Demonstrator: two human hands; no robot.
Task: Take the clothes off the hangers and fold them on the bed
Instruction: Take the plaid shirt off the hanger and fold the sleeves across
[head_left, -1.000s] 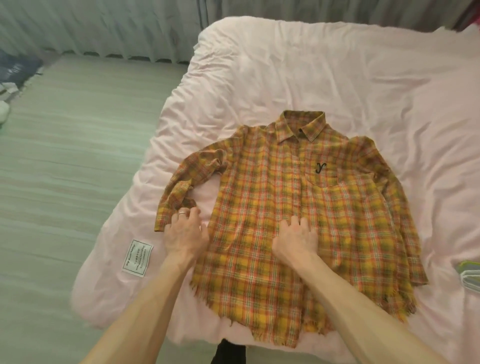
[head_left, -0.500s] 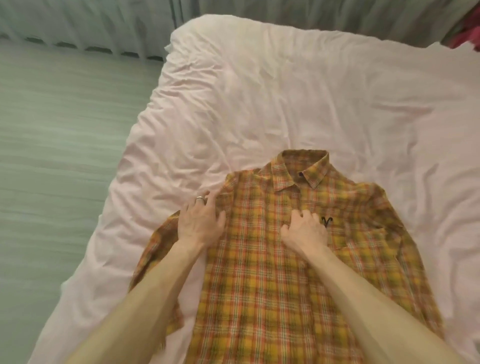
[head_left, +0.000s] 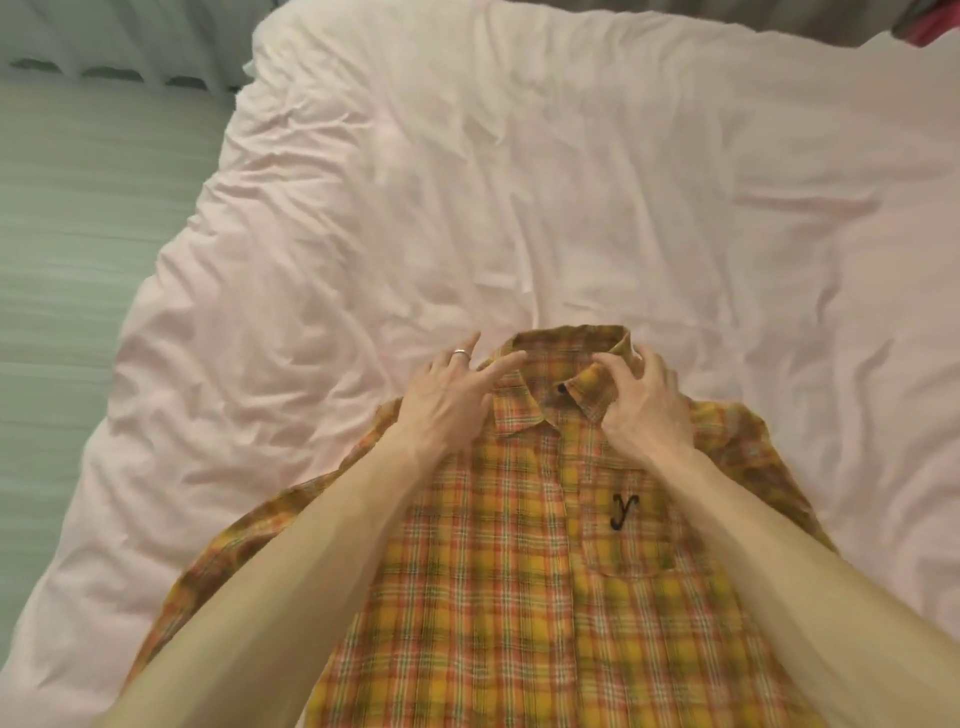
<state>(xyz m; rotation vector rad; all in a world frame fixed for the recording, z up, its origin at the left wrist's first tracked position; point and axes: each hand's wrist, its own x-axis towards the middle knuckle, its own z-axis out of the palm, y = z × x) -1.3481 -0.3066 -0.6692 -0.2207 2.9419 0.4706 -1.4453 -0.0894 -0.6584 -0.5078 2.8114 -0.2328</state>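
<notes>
Yellow and orange plaid shirt (head_left: 519, 545) lies front up on the wrinkled pale pink bed sheet (head_left: 467, 182), buttoned at the neck, its lower part cut off by the bottom edge of the view. Half a second ago both hands pressed on the chest, the right one just beside the black embroidered letter y (head_left: 623, 509). Now both have moved up to the collar (head_left: 571, 338), and the letter shows uncovered below the right wrist.

Left hand (head_left: 447, 400), with a silver ring (head_left: 460, 354) on one finger, rests palm down at the collar's left side, fingers straight and fanned apart, the tips touching the cloth. Right hand (head_left: 644, 410) is arched over the collar's right side, thumb and fingers curled in and pinching its raised edge. Both forearms stretch forward across the shirt front.
</notes>
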